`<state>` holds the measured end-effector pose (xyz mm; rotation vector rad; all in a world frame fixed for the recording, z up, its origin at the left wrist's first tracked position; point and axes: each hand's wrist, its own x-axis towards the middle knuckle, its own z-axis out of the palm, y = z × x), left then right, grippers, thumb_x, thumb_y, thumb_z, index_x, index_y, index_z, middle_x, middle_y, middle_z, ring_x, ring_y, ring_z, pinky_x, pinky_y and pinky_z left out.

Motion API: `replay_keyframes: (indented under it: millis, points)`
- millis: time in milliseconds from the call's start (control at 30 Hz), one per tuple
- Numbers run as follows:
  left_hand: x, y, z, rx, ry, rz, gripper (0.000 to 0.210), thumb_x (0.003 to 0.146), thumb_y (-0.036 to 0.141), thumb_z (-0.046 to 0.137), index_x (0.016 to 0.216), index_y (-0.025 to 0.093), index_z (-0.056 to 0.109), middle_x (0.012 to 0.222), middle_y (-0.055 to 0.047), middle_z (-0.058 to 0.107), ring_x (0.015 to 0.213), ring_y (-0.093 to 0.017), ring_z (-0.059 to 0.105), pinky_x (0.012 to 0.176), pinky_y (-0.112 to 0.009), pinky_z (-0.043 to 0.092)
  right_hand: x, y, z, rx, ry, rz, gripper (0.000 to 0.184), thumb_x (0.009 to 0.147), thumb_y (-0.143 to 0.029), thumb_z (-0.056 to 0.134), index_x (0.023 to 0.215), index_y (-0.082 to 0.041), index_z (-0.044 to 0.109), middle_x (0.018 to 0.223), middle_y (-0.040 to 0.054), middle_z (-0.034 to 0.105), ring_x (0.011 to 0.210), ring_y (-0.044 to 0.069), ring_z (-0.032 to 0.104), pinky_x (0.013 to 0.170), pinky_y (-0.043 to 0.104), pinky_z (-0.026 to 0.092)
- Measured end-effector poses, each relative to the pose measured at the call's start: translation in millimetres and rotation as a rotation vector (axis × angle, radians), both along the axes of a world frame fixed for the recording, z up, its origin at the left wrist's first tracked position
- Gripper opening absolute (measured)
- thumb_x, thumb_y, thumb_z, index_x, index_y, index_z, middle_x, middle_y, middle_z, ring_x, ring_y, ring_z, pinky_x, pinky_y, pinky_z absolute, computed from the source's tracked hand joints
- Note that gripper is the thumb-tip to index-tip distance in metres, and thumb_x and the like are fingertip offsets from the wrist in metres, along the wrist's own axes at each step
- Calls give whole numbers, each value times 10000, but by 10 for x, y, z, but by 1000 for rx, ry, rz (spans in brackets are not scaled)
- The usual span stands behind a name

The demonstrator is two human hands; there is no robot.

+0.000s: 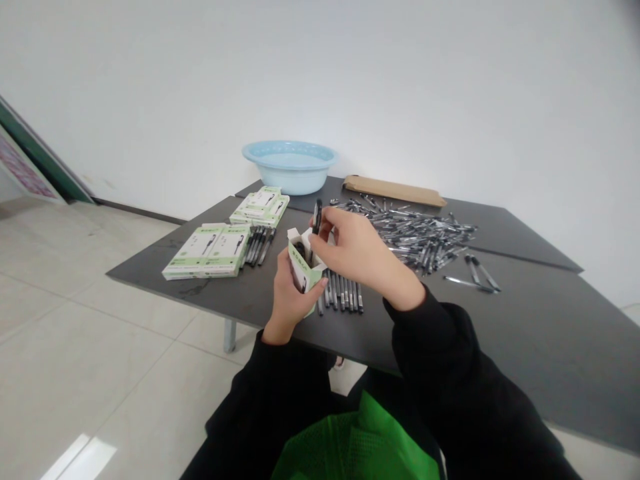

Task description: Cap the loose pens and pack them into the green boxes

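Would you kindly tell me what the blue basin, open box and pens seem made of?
Blue basin: likely plastic, smooth with a soft sheen, evenly coloured.
Open box: probably thin card, smooth and printed, judging by its folded flaps.
Pens: apparently glossy plastic, with clear-looking barrels catching light.

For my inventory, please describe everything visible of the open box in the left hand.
The box looks like thin printed cardboard, white and green. Its top is open, a white flap standing up, and dark ends, seemingly of pens, show inside. It tilts in the left hand over the table; its bottom is hidden. The right hand holds a pen at its opening.
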<state>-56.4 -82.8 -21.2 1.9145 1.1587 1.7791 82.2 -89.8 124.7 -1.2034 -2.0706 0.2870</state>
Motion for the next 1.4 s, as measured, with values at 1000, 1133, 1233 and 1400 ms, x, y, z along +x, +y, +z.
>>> replay_keyframes:
  millis: [1000, 1133, 1233, 1400]
  points:
    - [7, -10, 5, 39, 15, 29, 698, 734, 336, 722, 1332, 173, 402, 1225, -124, 576, 1137, -286, 599, 960, -418, 491, -47, -118, -242, 229, -247, 34, 341, 993, -341, 430, 1109, -196, 716, 1371, 153, 481, 1229, 313, 412, 999, 485, 322]
    - [12, -17, 10, 7, 11, 22, 690, 721, 322, 735, 1315, 181, 413, 1190, -109, 588, 1114, -279, 605, 954, -418, 492, -47, -106, -299, 212, -265, 26, 380, 1013, -364, 401, 1014, -204, 747, 1370, 135, 492, 1223, 300, 415, 997, 481, 318]
    - [13, -18, 8, -11, 3, 26, 675, 724, 332, 729, 1306, 185, 420, 1176, -101, 593, 1100, -273, 610, 945, -414, 497, -34, -136, -311, 199, -275, 48, 399, 1016, -388, 394, 1005, -224, 758, 1402, 122, 480, 1233, 307, 418, 998, 488, 321]
    - [4, -16, 4, -6, 3, 37, 708, 736, 369, 734, 1336, 185, 406, 1218, -114, 582, 1149, -285, 595, 973, -415, 487, 213, -173, -332, 251, -47, -59, 364, 995, -364, 417, 1237, -231, 654, 1339, 126, 541, 1226, 290, 475, 1015, 458, 353]
